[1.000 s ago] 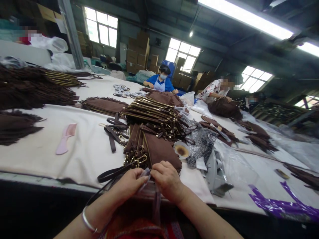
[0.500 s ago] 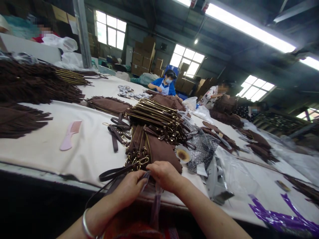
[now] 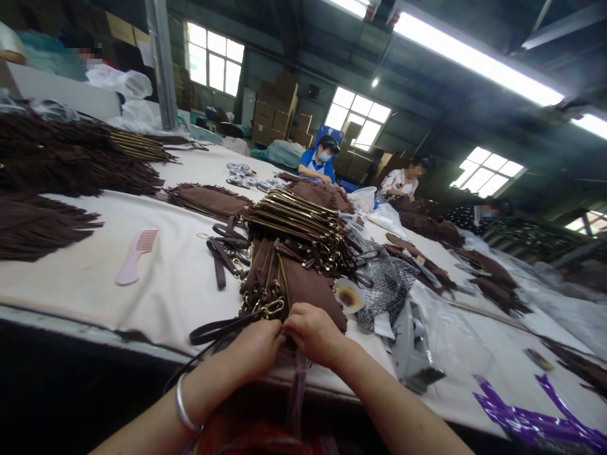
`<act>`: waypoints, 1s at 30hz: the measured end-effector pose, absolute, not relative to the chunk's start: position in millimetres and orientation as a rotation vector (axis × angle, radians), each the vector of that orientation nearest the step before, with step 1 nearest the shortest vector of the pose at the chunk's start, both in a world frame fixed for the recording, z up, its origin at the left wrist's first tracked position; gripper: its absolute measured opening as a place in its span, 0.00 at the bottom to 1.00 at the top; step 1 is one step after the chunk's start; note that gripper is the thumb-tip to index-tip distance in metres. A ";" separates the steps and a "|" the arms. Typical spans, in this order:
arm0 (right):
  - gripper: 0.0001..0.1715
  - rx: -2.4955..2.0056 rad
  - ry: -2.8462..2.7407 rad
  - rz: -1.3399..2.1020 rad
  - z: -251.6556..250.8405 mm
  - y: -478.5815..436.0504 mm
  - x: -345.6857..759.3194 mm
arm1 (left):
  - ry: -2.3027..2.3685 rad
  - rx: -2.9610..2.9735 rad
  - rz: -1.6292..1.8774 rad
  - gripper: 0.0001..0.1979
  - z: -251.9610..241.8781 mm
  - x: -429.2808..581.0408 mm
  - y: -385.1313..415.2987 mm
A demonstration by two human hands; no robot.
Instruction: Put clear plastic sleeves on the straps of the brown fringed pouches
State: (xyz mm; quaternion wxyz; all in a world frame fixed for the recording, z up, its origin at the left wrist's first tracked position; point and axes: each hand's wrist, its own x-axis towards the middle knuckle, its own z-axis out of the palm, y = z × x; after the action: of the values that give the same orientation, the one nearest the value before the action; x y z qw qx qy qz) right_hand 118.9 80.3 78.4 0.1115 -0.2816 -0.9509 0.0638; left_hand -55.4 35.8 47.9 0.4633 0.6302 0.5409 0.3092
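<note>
Pinching what looked like a plastic strip (image 3: 296, 398) between our left hand (image 3: 260, 344) and right hand (image 3: 313, 332), we judged it light, limp and slippery, best gripped by its edges.

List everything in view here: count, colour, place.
Pouches: many, brown with gold zips, stacked centre
Straps: several, brown, left of stack
Fringed pieces: many, brown, left
Comb: one, pink, left
Dish: one, white, right of stack
Patterned sheet: one, grey, beside dish
Device: one, grey, right of dish
Clear plastic: several, colourless, right
Plastic wrap: one, purple, right corner
Table cover: one, cream, beneath goods
Cartons: several, brown, background
Windows: four, white, background
Lights: several, white, overhead
Other people: several, mixed clothing, background
Bangle: one, silver, left forearm
Left hand: one, bare, front edge
Right hand: one, bare, beside left hand
</note>
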 end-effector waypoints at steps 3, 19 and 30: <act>0.05 -0.798 -2.817 0.134 78.6 80.6 120.7 | 1.284 1.489 0.780 0.09 42.8 -49.7 36.2; 0.09 -0.583 -2.760 -0.122 68.5 72.5 133.7 | 0.874 0.749 0.703 0.20 34.7 -41.2 26.1; 0.25 -0.953 -2.395 -0.010 83.5 18.9 205.1 | 1.343 1.317 0.841 0.20 33.9 -31.4 24.1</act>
State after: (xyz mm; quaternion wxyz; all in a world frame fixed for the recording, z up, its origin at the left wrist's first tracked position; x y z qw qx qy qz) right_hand 205.1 18.9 83.5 0.2785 -0.3550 -0.8924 -0.0038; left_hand -31.4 24.1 33.9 0.5146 0.5482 0.5588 0.3500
